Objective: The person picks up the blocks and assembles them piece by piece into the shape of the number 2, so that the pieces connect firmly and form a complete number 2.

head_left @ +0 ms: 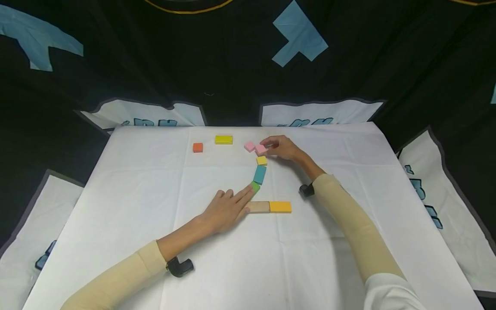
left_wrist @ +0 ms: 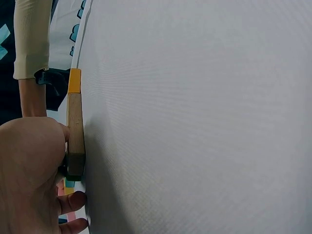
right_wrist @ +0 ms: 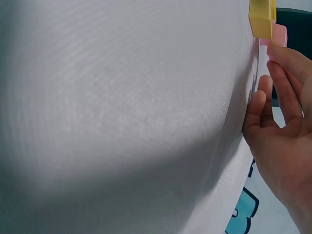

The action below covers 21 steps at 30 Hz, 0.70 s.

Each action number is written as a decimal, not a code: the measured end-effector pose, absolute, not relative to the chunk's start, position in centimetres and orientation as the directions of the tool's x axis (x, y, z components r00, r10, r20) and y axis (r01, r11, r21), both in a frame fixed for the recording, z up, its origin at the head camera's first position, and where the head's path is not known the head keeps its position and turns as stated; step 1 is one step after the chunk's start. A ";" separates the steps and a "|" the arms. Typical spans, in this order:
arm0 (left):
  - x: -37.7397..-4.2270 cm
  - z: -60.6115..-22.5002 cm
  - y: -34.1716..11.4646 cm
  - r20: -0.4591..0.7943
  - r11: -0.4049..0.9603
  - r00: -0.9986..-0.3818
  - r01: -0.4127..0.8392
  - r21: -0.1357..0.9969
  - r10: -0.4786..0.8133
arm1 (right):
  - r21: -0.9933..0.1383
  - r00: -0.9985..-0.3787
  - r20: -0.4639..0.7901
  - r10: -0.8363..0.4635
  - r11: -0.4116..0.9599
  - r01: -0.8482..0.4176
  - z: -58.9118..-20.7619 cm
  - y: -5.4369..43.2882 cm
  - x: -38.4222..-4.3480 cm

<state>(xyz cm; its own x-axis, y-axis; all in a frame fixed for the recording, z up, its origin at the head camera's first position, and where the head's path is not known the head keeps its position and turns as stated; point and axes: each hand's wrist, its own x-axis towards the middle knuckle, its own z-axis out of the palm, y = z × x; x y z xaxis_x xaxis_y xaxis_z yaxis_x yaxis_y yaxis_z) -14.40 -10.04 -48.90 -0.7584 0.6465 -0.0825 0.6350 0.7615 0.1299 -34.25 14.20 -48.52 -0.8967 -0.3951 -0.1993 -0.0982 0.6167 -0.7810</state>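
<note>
One white table [head_left: 232, 271] before black drapes [head_left: 232, 64], right fingers [head_left: 273, 140] in a pinch on a pink block [head_left: 261, 150], left fingers [head_left: 240, 196] straight

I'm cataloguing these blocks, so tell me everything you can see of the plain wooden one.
The wooden block is pale tan, oblong and straight-edged, apparently unpainted; faint grain shows in the left wrist view. It lies flat on the white cloth, meeting the orange-yellow block end to end. The left hand is at its other end, appearing to touch it and partly hiding it from the head camera.
</note>
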 end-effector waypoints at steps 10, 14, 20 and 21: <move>-14.3 -48.9 -10.0 -0.085 0.760 -0.756 0.637 0.132 0.649 | -0.766 -0.889 -0.208 -0.409 0.633 -0.113 -48.6 14.1 -34.3; -14.4 -48.9 -10.0 -0.089 0.760 -0.756 0.637 0.130 0.648 | -0.760 -0.885 -0.212 -0.416 0.639 -0.118 -48.6 14.0 -34.4; -14.5 -48.8 -10.1 -0.093 0.764 -0.759 0.633 0.127 0.644 | -0.752 -0.881 -0.212 -0.423 0.647 -0.130 -48.4 13.9 -34.3; -14.5 -48.8 -10.1 -0.093 0.764 -0.759 0.633 0.126 0.645 | -0.751 -0.881 -0.213 -0.422 0.648 -0.128 -48.4 13.9 -34.3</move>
<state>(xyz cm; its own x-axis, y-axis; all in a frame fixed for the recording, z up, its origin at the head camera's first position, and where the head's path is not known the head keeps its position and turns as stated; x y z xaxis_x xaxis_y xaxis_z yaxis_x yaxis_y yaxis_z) -14.45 -10.06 -48.83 -0.7589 0.6446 -0.0932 0.6331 0.7637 0.1264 -34.29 13.85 -48.39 -0.8814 -0.4215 -0.2133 -0.1280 0.6478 -0.7510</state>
